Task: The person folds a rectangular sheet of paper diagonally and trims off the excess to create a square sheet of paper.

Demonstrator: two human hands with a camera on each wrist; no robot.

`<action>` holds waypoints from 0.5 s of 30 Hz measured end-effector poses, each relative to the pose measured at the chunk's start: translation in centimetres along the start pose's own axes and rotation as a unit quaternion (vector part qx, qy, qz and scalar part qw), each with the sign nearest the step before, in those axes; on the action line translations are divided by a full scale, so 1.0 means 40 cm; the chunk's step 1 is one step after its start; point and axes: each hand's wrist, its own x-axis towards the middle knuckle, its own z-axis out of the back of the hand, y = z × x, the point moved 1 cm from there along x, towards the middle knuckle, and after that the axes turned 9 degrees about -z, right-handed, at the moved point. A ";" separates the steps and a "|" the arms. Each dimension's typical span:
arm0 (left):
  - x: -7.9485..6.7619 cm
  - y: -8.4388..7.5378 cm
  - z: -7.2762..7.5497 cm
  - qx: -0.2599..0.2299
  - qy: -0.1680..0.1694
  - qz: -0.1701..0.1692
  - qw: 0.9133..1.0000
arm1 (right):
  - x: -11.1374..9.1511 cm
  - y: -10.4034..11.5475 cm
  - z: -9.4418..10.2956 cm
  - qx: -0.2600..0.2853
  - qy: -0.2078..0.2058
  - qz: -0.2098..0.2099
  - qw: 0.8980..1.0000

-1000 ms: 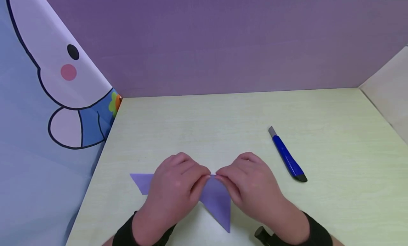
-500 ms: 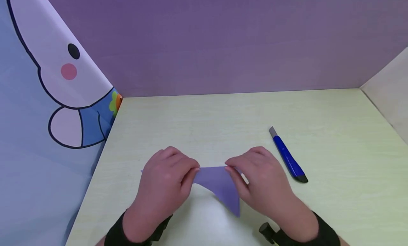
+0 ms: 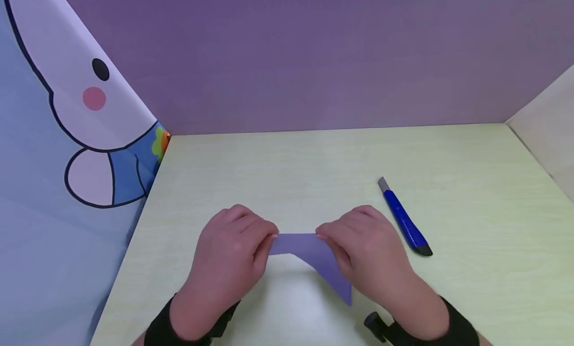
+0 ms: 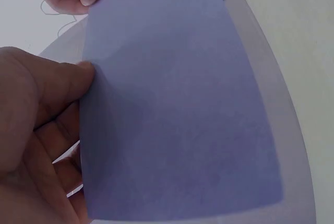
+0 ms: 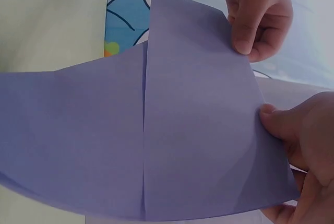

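A folded sheet of purple paper (image 3: 314, 251) stretches between the two hands in the head view. My left hand (image 3: 230, 259) pinches its edge nearest the back wall, thumb against the near side. Farther right along that same edge, the thumb and forefinger of my right hand (image 3: 369, 256) pinch it too. One pointed corner hangs down below the right hand, over a soft shadow on the table. In the right wrist view a straight flap edge runs down the middle of the paper (image 5: 203, 104). The left wrist view shows the paper (image 4: 167, 114) as a broad, smooth panel.
To the right of the hands lies a blue utility knife (image 3: 405, 224), its grey tip pointing toward the back. The pale wooden table (image 3: 287, 181) meets a purple wall (image 3: 314, 57). A cartoon-printed cloth (image 3: 45, 246) borders the left side.
Both hands have drawn apart along the paper's edge and shifted slightly toward the back. The hanging corner has moved right, and the left corner is now hidden behind the left hand.
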 end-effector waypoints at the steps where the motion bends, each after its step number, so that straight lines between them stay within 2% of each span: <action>1: 0.001 0.000 -0.001 0.001 0.001 0.001 1.000 | 0.000 0.001 -0.001 -0.002 0.000 0.001 1.000; 4: 0.002 -0.006 -0.010 0.003 -0.011 -0.012 1.000 | -0.001 0.013 -0.008 -0.026 0.006 0.005 1.000; 9: 0.004 -0.021 -0.028 0.004 -0.034 -0.051 0.998 | -0.005 0.034 -0.025 -0.082 0.023 0.021 0.996; 15: 0.001 -0.024 -0.032 -0.001 -0.021 -0.053 0.998 | -0.006 0.033 -0.032 -0.067 0.008 0.035 0.997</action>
